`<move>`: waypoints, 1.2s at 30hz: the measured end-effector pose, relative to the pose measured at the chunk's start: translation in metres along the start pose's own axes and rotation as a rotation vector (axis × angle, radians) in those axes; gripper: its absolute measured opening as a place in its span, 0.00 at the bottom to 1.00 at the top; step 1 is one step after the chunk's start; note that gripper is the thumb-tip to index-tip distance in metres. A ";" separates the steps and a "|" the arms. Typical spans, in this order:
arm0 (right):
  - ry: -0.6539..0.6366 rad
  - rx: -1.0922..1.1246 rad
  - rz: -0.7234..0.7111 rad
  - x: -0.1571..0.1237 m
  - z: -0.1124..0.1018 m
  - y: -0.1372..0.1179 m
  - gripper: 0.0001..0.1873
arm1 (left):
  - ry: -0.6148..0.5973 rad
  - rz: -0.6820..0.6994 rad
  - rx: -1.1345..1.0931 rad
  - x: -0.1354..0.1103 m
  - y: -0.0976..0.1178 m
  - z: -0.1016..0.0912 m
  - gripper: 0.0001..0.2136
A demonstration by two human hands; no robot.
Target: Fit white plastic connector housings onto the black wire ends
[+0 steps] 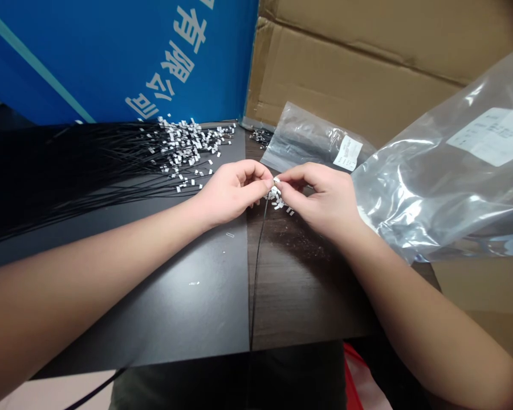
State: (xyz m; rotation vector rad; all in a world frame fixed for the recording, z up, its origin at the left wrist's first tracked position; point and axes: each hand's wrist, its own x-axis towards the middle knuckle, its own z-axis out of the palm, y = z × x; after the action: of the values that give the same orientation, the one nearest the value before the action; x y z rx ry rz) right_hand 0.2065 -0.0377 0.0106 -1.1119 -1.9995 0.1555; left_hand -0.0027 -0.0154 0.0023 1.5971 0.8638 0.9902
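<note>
At the middle of the table my left hand (239, 191) pinches the upper end of a thin black cable (257, 262). The cable runs down across the tabletop and over the front edge. My right hand (318, 193) meets it fingertip to fingertip, pinching a small white connector piece (276, 180) at the cable's end. Fingers partly cover that spot, so I cannot tell whether the piece is on the cable. Just beneath the fingertips lies a small heap of white connector pieces (277, 199), partly hidden by both hands.
A large bundle of black cables (68, 156) with white ends (188, 142) spreads over the left. Behind stand a blue printed panel (111, 51) and a cardboard box (346, 74). A flat labelled plastic bag (312, 136) and a large clear bag (427, 188) lie right.
</note>
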 end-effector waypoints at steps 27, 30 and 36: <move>-0.021 0.180 0.201 -0.001 0.002 0.001 0.02 | 0.041 -0.021 0.065 0.000 -0.003 0.002 0.07; -0.011 0.173 0.206 -0.001 0.002 0.001 0.02 | 0.040 -0.032 0.065 0.000 -0.002 0.003 0.07; 0.015 0.155 0.217 -0.001 0.002 0.001 0.02 | 0.037 -0.044 0.055 0.001 -0.004 0.002 0.07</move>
State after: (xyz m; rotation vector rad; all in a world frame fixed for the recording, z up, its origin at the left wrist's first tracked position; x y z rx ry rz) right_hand 0.2055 -0.0374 0.0084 -1.2228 -1.8169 0.4074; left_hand -0.0005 -0.0148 -0.0018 1.6034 0.9548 0.9746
